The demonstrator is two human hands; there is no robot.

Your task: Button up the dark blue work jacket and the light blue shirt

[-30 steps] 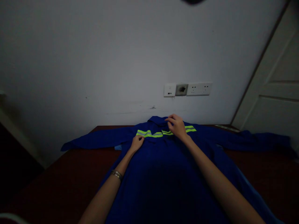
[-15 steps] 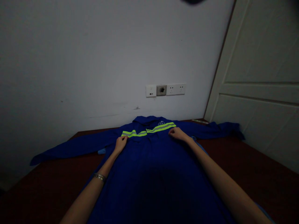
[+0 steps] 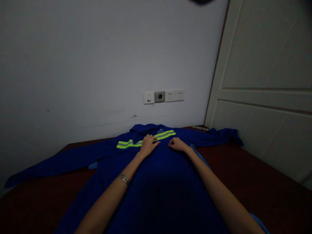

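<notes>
A dark blue work jacket (image 3: 146,169) lies spread front side up, its collar toward the wall and both sleeves stretched out sideways. A yellow-green reflective band (image 3: 124,144) with a grey middle runs across the chest. Over the middle of that band is my left hand (image 3: 148,145), its thumb and fingers apart, covering part of the front opening. My right hand (image 3: 177,144) is just below the band's right end, fingers curled together against the cloth; its fingertips are partly hidden. A small pale logo (image 3: 161,131) shows above the band.
The jacket lies on a dark reddish-brown surface (image 3: 229,169) that meets a grey-white wall (image 3: 97,65). Wall sockets (image 3: 174,95) sit above the collar. A pale panelled door (image 3: 263,94) stands at the right, close to the right-hand sleeve end (image 3: 226,135). The light is dim.
My left hand has moved from the band's left end to its middle and opened. My right hand has come down from near the collar to below the band's right end. The view has swung right.
</notes>
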